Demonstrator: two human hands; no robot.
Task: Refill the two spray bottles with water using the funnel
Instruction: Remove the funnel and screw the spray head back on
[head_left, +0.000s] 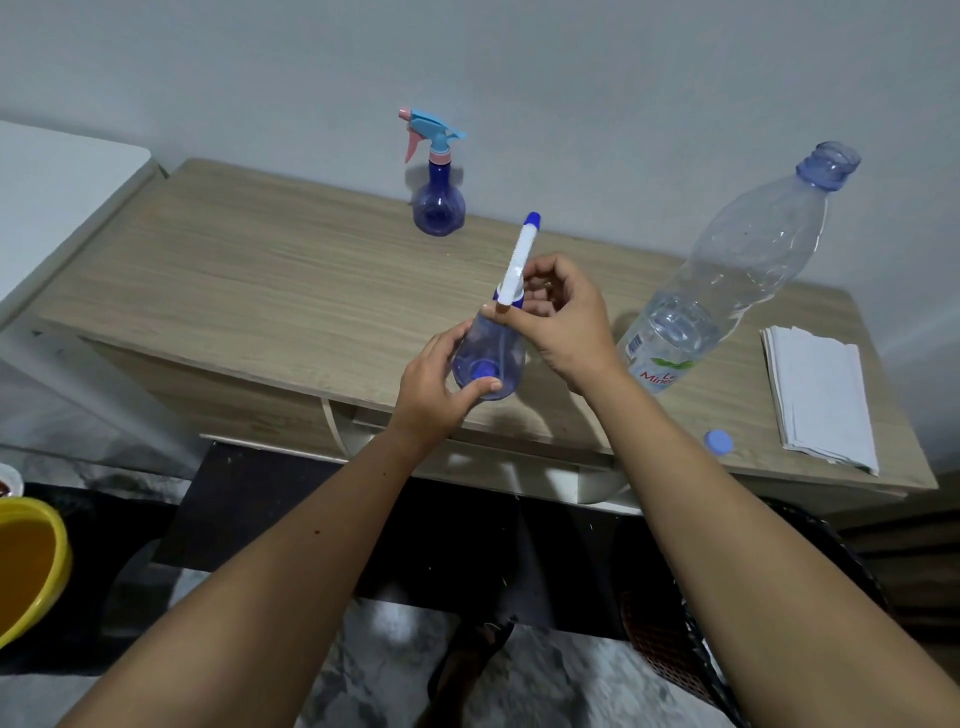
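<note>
A clear blue spray bottle (491, 358) is held upright over the front of the wooden table (260, 291). My left hand (439, 387) grips its round body from the left. My right hand (566, 322) pinches the bottle's neck, where a white spray head with a blue tip (522, 254) sticks up and back. A second blue spray bottle (438, 205), with a light-blue and pink trigger head, stands at the back of the table. A large clear water bottle (727, 275), uncapped and partly full, stands to the right. No funnel is in view.
A blue bottle cap (719, 442) lies near the table's front right edge, beside a stack of white paper napkins (821, 395). A yellow basin (28, 566) sits on the floor at the lower left. A white surface (57, 187) adjoins the table on the left.
</note>
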